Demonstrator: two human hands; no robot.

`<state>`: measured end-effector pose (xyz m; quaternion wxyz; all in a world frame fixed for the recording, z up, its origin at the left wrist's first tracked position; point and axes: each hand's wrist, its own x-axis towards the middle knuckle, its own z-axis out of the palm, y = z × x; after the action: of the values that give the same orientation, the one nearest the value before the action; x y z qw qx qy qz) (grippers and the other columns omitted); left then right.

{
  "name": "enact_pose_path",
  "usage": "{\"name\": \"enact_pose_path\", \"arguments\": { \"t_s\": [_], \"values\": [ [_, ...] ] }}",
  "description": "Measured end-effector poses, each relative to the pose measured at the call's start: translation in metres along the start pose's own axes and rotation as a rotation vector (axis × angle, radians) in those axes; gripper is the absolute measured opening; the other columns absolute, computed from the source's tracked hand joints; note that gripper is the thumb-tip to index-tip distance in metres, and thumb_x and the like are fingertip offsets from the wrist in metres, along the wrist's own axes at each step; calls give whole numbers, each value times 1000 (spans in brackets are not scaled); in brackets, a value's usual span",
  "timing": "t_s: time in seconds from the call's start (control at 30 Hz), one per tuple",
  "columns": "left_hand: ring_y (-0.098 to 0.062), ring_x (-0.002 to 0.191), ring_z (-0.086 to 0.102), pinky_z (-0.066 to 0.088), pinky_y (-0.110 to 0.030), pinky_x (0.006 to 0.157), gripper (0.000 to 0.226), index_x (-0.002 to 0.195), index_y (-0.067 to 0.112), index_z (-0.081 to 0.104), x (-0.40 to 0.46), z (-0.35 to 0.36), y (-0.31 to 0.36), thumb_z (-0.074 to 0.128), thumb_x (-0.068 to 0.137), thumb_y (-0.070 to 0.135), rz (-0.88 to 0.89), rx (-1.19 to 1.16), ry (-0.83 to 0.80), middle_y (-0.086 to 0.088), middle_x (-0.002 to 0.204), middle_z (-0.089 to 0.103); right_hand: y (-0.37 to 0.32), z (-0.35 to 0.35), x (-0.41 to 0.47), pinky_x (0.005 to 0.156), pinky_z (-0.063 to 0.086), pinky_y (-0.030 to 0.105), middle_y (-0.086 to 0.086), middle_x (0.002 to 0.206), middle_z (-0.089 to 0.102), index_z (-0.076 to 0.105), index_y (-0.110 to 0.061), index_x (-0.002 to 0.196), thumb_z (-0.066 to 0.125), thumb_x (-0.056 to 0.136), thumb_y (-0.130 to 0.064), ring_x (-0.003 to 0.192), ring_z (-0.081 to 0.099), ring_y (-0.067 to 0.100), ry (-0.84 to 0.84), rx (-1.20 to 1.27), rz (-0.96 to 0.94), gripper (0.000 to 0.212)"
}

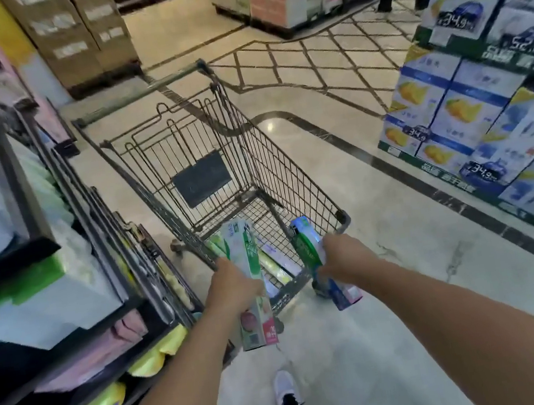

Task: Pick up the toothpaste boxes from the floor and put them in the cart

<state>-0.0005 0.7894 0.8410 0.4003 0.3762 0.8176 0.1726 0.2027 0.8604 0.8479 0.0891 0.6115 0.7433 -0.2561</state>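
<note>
While each hand (233, 285) (338, 257) grips a box (244, 257) (306, 245), lower both inside cart (289, 178) before letting go

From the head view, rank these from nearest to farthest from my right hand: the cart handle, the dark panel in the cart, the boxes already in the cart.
From the right hand:
1. Boxes in the cart, just to its left.
2. Dark panel, mid-cart, beyond them.
3. Cart handle, at the far end.
</note>
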Motion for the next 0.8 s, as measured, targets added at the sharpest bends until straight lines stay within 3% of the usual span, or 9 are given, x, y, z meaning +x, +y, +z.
{"name": "enact_pose_path", "arguments": {
  "t_s": [0.13,0.23,0.4,0.53,0.6,0.67,0.8],
  "values": [
    [-27,87,65,59,-41,72,70,126,9,32,59,-18,31,78,73,15,-29,-36,-70,-9,103,59,-19,-22,55,67,47,30,7,101,57,49,-9,112,72,82,-26,90,57,25,-14,18,47,41],
    [-26,89,64,59,-40,73,65,121,10,33,100,-22,53,78,75,15,-36,-46,-90,-8,104,59,-29,-34,97,59,43,29,6,98,58,47,-10,113,70,85,-25,84,57,23,-19,34,66,39],
    [-16,72,59,51,-26,54,70,133,5,28,159,-13,76,75,81,9,-94,-99,-116,-1,89,52,-36,-42,171,68,50,33,5,98,58,50,-10,110,69,82,-22,87,60,24,-33,52,79,36],
    [-15,72,55,48,-22,52,77,140,5,21,215,7,84,73,84,11,-137,-136,-124,1,95,51,-36,-36,238,66,56,35,5,93,62,50,-10,107,70,82,-18,82,64,22,-53,96,89,33],
    [-18,82,53,49,-25,63,88,147,6,11,244,22,86,72,84,13,-165,-153,-115,-4,110,53,-30,-24,274,70,59,43,7,90,64,48,-10,105,69,81,-16,80,67,24,-65,123,93,32],
    [-20,87,53,52,-29,74,81,142,7,20,273,39,86,74,83,15,-200,-153,-110,-8,120,56,-22,-7,311,70,59,46,9,91,64,47,-10,103,67,82,-13,80,67,26,-94,134,88,29],
    [-19,84,56,49,-26,59,70,132,8,27,326,78,79,75,82,16,-267,-179,-83,-5,116,58,-3,30,371,74,58,46,9,93,65,47,-11,102,63,83,-15,85,67,28,-135,96,98,25]
  ]
}}
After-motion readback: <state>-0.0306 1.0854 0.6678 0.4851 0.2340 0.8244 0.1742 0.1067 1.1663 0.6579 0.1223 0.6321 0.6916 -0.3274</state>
